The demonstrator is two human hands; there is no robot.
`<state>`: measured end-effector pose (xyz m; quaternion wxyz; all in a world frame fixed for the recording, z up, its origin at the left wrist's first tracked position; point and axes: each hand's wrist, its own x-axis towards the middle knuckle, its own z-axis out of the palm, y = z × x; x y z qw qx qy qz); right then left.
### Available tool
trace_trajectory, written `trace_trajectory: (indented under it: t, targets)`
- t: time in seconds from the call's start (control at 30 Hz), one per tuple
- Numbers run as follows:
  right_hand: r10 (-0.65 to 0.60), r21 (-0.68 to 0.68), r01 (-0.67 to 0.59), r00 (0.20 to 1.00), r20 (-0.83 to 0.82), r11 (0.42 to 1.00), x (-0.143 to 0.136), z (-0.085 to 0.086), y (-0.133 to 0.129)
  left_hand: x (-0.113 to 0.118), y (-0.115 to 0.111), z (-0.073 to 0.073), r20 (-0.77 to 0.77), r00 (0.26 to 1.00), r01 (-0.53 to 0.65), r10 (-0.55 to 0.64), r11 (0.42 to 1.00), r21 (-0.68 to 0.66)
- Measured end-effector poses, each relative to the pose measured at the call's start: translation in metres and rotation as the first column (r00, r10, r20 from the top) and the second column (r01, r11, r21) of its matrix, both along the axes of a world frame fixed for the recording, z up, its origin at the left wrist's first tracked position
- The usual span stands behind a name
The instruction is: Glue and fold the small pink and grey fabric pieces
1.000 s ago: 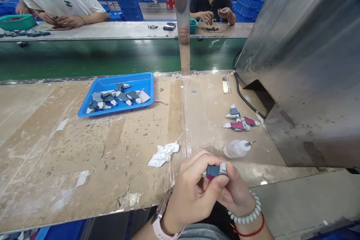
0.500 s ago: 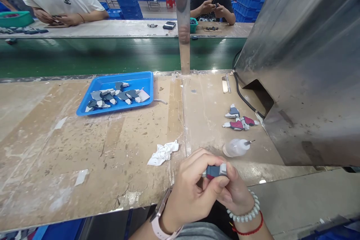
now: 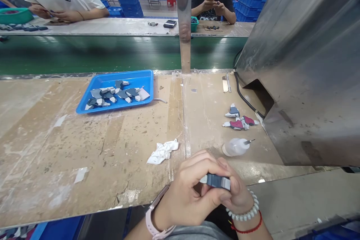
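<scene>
Near the table's front edge, my left hand (image 3: 194, 187) is closed around a small dark blue and light grey plastic part (image 3: 216, 181), thumb below and fingers above. My right hand (image 3: 237, 189) grips the same part from the right, its fingers partly hidden behind the left hand. The grey end of the part points right. Just beyond the hands lies a clear squeeze bottle (image 3: 235, 147) with a thin needle tip, on its side. A crumpled white cloth (image 3: 162, 152) rests to the left of them.
A blue tray (image 3: 81, 107) holds several blue-grey parts. A few maroon and blue-grey parts (image 3: 237, 123) lie at right, beside a black cable (image 3: 243, 97) and a large metal housing (image 3: 306, 93). A metal post (image 3: 185, 52) rises beyond. Two people sit across the green conveyor belt (image 3: 112, 54).
The part has turned in my hands: its maroon side no longer shows, and its grey end sits slightly lower. My right fingers have shifted over it. The tray, bottle and cloth stay put.
</scene>
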<state>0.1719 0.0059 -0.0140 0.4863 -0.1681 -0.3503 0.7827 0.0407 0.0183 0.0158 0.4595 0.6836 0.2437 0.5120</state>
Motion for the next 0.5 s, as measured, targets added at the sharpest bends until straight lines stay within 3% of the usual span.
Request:
trace_trajectory:
  t: [0.5]
  targets:
    - [0.081,-0.113,-0.056,0.971,0.225,0.992,0.0094,-0.0067,-0.0006,-0.0001,-0.0039,0.0048,-0.032,0.999,-0.038,0.039,0.998,0.045]
